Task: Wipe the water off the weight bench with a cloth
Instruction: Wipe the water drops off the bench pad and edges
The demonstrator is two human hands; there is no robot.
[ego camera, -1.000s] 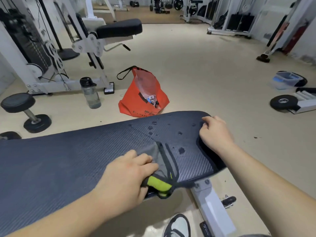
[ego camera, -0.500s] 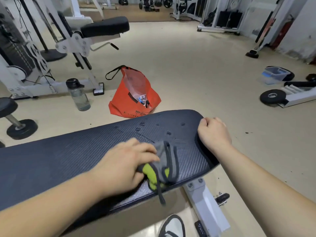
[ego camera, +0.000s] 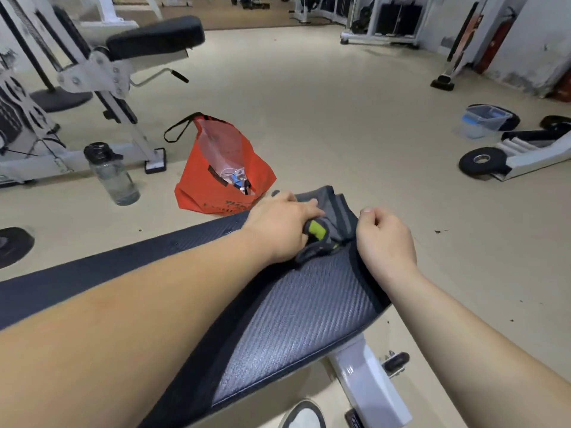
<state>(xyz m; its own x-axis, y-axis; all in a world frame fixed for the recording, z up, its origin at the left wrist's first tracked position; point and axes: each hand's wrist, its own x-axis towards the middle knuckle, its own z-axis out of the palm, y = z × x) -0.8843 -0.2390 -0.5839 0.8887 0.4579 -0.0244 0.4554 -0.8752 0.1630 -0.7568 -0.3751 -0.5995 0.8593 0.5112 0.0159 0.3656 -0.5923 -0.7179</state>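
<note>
One grey cloth (ego camera: pixel 340 211) bunched at the weight bench (ego camera: pixel 302 319) end.
Noted: left hand (ego camera: pixel 281 230) grips it against the pad; right hand (ego camera: pixel 386 245) curls fingers over the end edge, just beside.

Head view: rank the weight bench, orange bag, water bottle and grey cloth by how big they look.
1. weight bench
2. orange bag
3. grey cloth and water bottle: too alike to rank; cloth partly hidden.
</note>
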